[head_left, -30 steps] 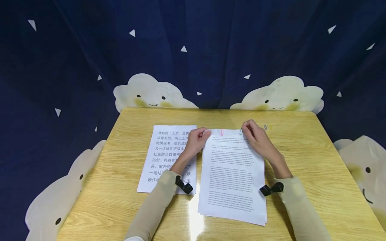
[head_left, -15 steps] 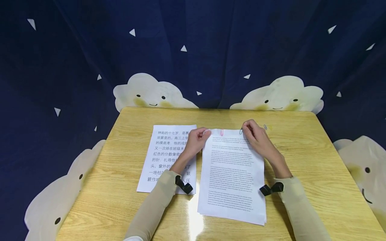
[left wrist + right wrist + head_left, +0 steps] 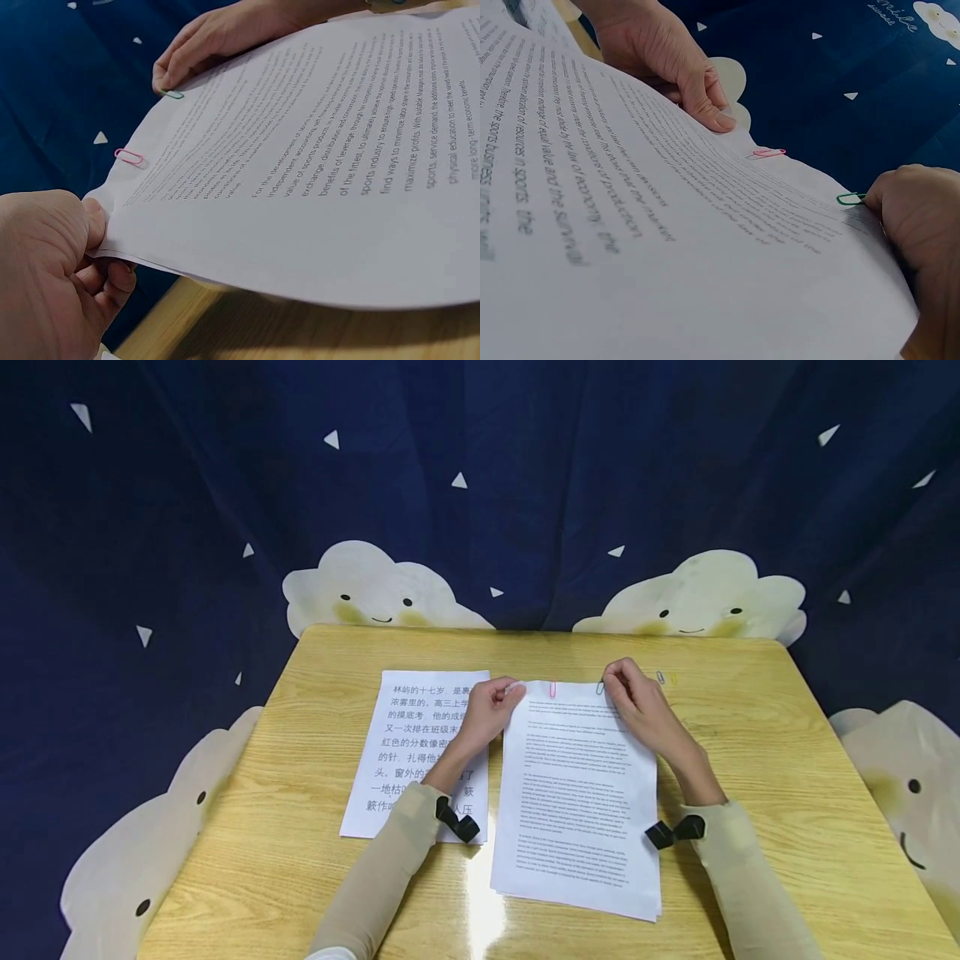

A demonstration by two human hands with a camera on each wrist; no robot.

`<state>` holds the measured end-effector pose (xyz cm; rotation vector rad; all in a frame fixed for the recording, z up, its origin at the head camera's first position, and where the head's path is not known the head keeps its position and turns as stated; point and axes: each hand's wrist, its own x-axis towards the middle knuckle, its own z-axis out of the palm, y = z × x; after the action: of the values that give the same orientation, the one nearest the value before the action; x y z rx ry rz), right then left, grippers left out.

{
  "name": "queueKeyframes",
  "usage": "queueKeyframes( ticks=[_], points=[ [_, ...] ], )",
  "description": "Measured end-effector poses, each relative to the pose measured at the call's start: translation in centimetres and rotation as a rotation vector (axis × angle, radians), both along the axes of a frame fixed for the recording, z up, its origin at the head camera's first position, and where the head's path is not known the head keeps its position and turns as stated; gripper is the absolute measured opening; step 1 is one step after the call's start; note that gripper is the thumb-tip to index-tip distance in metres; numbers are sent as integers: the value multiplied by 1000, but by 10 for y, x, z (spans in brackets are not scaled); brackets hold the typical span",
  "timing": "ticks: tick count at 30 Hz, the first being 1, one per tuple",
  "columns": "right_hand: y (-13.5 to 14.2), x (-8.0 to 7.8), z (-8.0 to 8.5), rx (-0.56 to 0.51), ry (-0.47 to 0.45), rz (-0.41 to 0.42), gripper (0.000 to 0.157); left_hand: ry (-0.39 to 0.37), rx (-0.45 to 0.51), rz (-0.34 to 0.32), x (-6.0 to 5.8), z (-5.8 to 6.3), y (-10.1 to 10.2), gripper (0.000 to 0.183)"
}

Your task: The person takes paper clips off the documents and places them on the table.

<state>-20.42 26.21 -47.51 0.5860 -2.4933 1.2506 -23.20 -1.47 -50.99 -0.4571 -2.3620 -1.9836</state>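
Observation:
A stack of printed sheets (image 3: 577, 793), in small English type, is held with its top edge toward the back of the table. My left hand (image 3: 491, 714) pinches its top left corner, thumb (image 3: 94, 225) on the front and fingers curled behind. A pink paper clip (image 3: 130, 157) sits on the top edge, nearer that hand. Farther right, a green paper clip (image 3: 850, 199) is on the same edge. My right hand (image 3: 641, 706) pinches at the green clip's outer end, its fingertips partly hiding the clip and the paper edge.
Sheets with large Chinese print (image 3: 416, 752) lie on the wooden table (image 3: 255, 860) to the left, partly under my left forearm. A blue paper clip (image 3: 660, 677) and a yellow paper clip (image 3: 674, 678) lie beyond my right hand. A dark blue curtain (image 3: 525, 460) hangs behind.

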Motion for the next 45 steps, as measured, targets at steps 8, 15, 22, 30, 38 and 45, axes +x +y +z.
queueKeyframes(
  ticks=[8,15,22,30,38,45],
  points=[
    [0,0,1,5,0,-5,14,-2,6,3,0,1,0,17],
    [0,1,0,17,-2,-10,15,-14,-6,1,2,2,0,17],
    [0,1,-1,17,1,-10,15,0,-1,-8,2,2,-1,18],
    [0,1,0,15,5,-16,15,3,-12,-7,2,2,-1,18],
    [1,1,1,-6,7,-30,17,8,-11,-19,2,1,0,19],
    [5,0,3,-48,-10,11,16,25,-24,-42,2,-2,-2,20]
  ],
)
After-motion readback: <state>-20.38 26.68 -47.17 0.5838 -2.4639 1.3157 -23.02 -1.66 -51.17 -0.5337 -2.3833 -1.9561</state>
